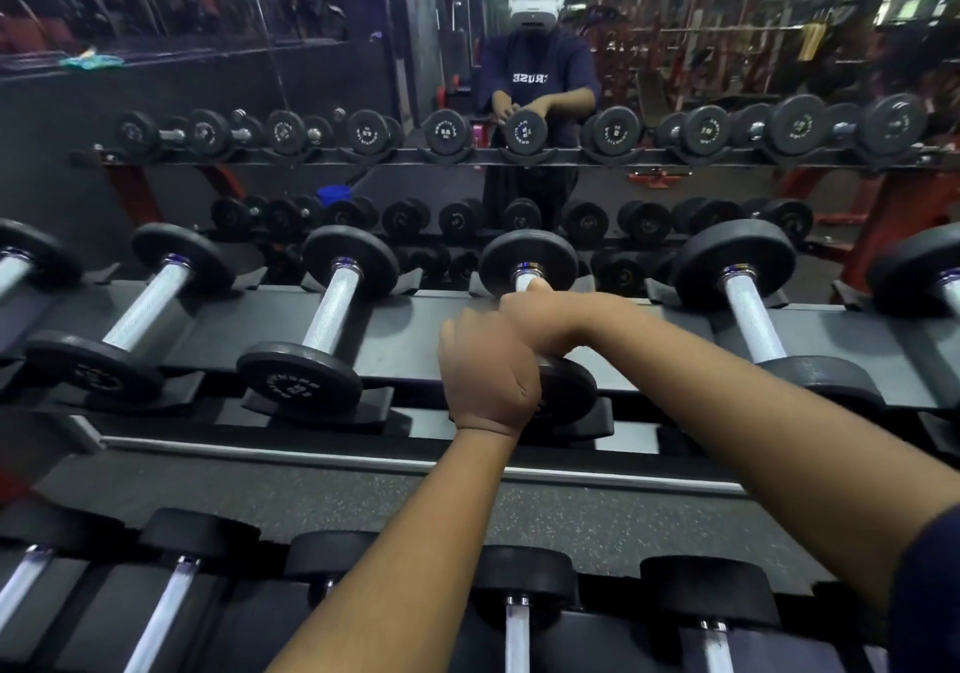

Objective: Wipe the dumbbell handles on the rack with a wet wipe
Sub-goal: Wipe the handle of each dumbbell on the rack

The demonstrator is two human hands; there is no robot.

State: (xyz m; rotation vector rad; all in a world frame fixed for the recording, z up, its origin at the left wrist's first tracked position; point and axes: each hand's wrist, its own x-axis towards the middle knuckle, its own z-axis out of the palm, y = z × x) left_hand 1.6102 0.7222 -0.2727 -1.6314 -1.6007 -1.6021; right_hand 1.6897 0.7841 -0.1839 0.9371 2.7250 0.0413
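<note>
The dumbbell (527, 256) being worked on lies in its cradle on the top tier of the rack (415, 319), fourth from the left among those in view, with one plate toward the mirror (311, 74) and the other toward the person. Both arms reach over the lower tier to it.

The right grip (543, 316) is clenched around the knurled handle (522, 277) and covers nearly all of it. Only a short bright stretch shows next to the far plate. A pale tip shows at the top of this grip, and I cannot tell whether it is a thumb or the edge of a wet wipe. The wipe cannot be made out otherwise.

The left grip (488, 376) sits just below and left of the right one, touching its wrist. It is clasped on the near plate (569, 391), with the back of the hand toward the camera and the fingers curled out of sight.

Neighbouring dumbbells rest untouched on either side, one to the left (332, 313) and one to the right (753, 319), each with its silver handle bare. A row of larger dumbbells (519, 620) fills the lower tier, beyond a strip of speckled rubber (415, 511). The mirror shows the person (537, 79) in a dark top and a white headset, with both hands on the same dumbbell.
</note>
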